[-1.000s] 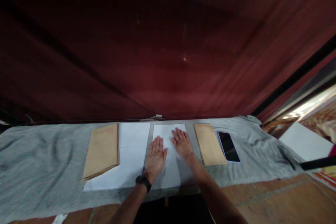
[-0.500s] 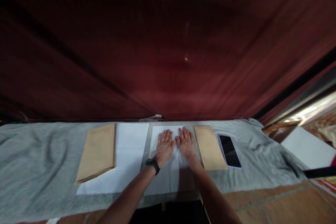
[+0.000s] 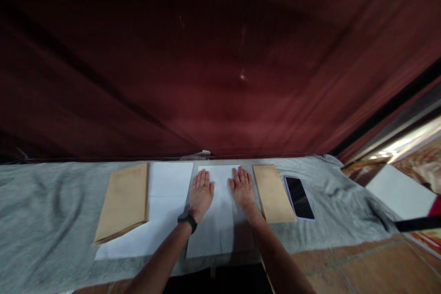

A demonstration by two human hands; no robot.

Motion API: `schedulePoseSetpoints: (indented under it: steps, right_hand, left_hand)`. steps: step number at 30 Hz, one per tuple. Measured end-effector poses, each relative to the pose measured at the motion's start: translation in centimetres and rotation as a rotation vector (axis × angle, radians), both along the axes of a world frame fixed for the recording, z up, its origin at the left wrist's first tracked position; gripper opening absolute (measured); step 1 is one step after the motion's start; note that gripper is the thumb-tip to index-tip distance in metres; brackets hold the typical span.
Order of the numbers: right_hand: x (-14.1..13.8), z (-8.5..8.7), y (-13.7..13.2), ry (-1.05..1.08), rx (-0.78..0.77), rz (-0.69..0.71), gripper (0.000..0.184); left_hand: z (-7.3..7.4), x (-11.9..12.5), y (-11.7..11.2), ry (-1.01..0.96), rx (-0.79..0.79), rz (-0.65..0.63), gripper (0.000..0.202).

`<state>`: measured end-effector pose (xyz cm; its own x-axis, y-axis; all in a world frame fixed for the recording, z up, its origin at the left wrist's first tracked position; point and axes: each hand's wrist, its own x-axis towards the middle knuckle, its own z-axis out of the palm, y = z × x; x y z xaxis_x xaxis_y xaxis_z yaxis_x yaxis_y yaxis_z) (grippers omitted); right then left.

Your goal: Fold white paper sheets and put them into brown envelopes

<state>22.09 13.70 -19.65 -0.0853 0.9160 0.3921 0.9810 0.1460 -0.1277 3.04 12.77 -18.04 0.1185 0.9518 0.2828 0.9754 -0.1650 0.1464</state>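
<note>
A white sheet of paper (image 3: 220, 220) with faint crease lines lies in front of me on a grey cloth. My left hand (image 3: 201, 195), with a dark band on its wrist, lies flat across the sheet's left edge, fingers pointing away from me. Flat on the upper right part of the same sheet is my right hand (image 3: 242, 188), its thumb a little apart. Neither hand holds anything. To the left, more white paper (image 3: 170, 193) lies partly under a stack of brown envelopes (image 3: 124, 197). Just right of my right hand is a narrower brown envelope (image 3: 274, 195).
A phone (image 3: 299, 197) with a dark screen and lilac edge lies right of the narrow envelope. The grey cloth (image 3: 341, 206) runs along a dark red hanging (image 3: 220, 101) at the back. Brown floor tiles (image 3: 334, 266) and a white panel (image 3: 401, 193) show at right.
My left hand has slid left across the sheet, away from my right hand, to the sheet's left edge. My right hand stays nearly in place. The view has shifted slightly.
</note>
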Motion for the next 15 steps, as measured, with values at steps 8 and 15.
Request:
schedulePoseSetpoints:
  steps: [8, 15]
  right_hand:
    - [0.0, 0.3, 0.0, -0.007, -0.031, -0.016, 0.054]
    - [0.0, 1.6, 0.1, -0.020, -0.089, -0.034, 0.052]
  left_hand:
    - [-0.3, -0.9, -11.1, 0.084, 0.098, -0.285, 0.053]
    - [1.0, -1.2, -12.9, 0.071, 0.035, -0.259, 0.052]
